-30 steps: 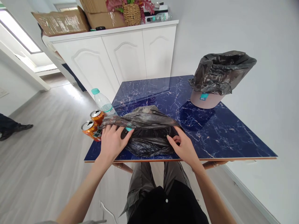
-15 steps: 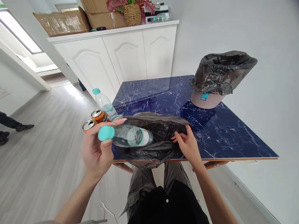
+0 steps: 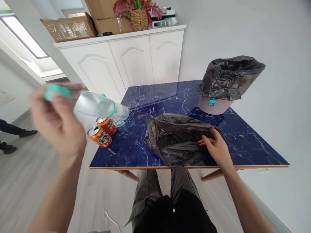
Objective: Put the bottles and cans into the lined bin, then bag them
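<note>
My left hand (image 3: 58, 123), blurred by motion, is closed around the neck of a clear plastic bottle (image 3: 93, 104) with a turquoise cap. The bottle is tilted nearly sideways over the table's left side, its base pointing right. Behind it another bottle (image 3: 120, 123) is mostly hidden. Two opened orange soda cans (image 3: 100, 137) stand just below on the table. My right hand (image 3: 217, 147) pinches the right edge of a black plastic bag (image 3: 175, 150), which lies with its mouth open near the table's front edge.
The blue marbled table (image 3: 145, 97) carries a pinkish bin (image 3: 213, 107) lined with a black bag at the back right. Beyond is a white cabinet (image 3: 136, 61) with cardboard boxes (image 3: 70, 28) and a wicker flower basket (image 3: 139, 20). Another person's legs (image 3: 14, 129) show at far left.
My left hand has carried the bottle from above the bag leftward and up, over the cans. My right hand and the bag's edge have shifted right, and the bag now lies further onto the table.
</note>
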The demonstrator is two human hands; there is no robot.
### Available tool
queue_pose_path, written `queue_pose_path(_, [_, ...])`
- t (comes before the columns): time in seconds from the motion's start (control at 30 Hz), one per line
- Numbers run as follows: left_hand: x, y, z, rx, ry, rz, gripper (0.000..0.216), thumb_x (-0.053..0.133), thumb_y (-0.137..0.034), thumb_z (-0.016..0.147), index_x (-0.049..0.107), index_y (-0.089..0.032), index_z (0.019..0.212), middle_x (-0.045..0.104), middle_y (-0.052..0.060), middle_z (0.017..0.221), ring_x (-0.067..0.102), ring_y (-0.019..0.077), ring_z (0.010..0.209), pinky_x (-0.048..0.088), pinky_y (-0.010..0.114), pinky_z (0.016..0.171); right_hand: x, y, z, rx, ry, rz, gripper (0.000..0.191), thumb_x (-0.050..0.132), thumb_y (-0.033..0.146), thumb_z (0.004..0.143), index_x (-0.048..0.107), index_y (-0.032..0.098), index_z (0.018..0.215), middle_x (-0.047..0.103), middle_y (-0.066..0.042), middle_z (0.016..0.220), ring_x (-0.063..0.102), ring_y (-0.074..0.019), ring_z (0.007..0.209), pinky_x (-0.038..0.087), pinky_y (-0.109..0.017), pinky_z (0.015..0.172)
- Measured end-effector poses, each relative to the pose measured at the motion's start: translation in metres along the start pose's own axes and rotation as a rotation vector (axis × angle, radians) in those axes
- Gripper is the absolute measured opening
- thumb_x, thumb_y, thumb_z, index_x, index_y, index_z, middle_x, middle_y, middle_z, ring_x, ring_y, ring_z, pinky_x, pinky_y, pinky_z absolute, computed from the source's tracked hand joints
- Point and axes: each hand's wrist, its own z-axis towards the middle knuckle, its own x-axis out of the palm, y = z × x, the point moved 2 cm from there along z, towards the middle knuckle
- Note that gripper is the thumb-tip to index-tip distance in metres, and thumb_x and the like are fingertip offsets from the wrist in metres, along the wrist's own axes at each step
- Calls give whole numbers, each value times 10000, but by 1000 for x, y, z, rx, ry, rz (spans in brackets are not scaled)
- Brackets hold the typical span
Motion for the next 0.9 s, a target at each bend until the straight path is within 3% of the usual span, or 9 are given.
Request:
queue_pose_path(0.1, [27, 11, 5, 49, -4, -60, 382, 552, -485, 1116, 593, -135, 1262, 766, 87, 1199, 751, 208, 1150, 587, 432, 1056, 1, 0, -4, -6, 2, -2, 922, 664, 669, 927, 425, 94, 1608, 806, -110, 871, 792, -310, 795, 640, -506, 864])
queue_pose_path(0.2, [51, 30, 9, -27, 97, -46, 342, 562, -419, 1118, 628, -106, 1239, 804, 103, 1169, 760, 197, 1140, 581, 379, 1021, 6, 3, -6, -6, 13, -55, 887, 664, 630, 927, 457, 88, 1598, 811, -124, 906, 797, -316, 839, 623, -521, 915])
queue_pose_path(0.33, [76, 53, 18, -128, 165, -36, 273, 585, -397, 1094, 666, -157, 1195, 827, 89, 1139, 763, 184, 1107, 579, 343, 967, 7, 3, -4, -15, 39, -24, 825, 645, 579, 956, 457, 102, 1601, 811, -155, 1031, 805, -316, 917, 635, -500, 903])
queue_pose_path(0.57, [116, 85, 32, -182, 176, -28, 236, 610, -392, 1057, 668, -189, 1163, 823, 112, 1084, 773, 212, 1052, 584, 358, 926, 7, 0, -2, -29, 51, -46, 696, 638, 570, 974, 534, 143, 1514, 815, -127, 993, 802, -296, 867, 636, -465, 877])
queue_pose_path(0.73, [134, 104, 41, -213, 176, 49, 250, 593, -409, 1058, 651, -187, 1157, 823, 129, 1093, 765, 234, 1025, 567, 387, 941, 8, -1, -2, -19, 62, -86, 696, 618, 591, 988, 512, 160, 1524, 820, -98, 940, 794, -289, 851, 609, -463, 914])
queue_pose_path(0.9, [144, 119, 46, -229, 180, 114, 199, 583, -376, 1058, 624, -192, 1121, 817, 142, 1089, 752, 259, 994, 543, 413, 937, 10, -3, 0, -28, 71, -44, 656, 616, 591, 989, 530, 181, 1494, 824, -117, 1019, 798, -291, 887, 625, -435, 866])
